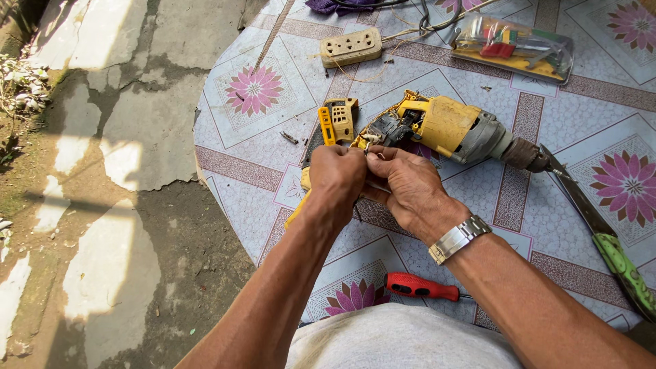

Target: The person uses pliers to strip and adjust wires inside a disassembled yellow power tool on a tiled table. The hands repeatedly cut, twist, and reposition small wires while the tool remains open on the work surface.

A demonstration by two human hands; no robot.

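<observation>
The yellow power drill (444,126) lies on its side at the upper middle of the frame, its grey nose and dark chuck pointing right. Its housing is opened at the left end, so dark inner parts and wiring show there. A detached yellow handle shell (338,119) lies just left of the body, standing nearly upright in the picture. The drill's lower handle part (301,205) slants down toward the lower left, mostly hidden under the hands.

Single head-worn view, looking steeply down and forward from close range. The patterned surface (547,137) fills centre and right of frame; concrete ground (109,205) occupies the left. Forearms enter from bottom edge.
</observation>
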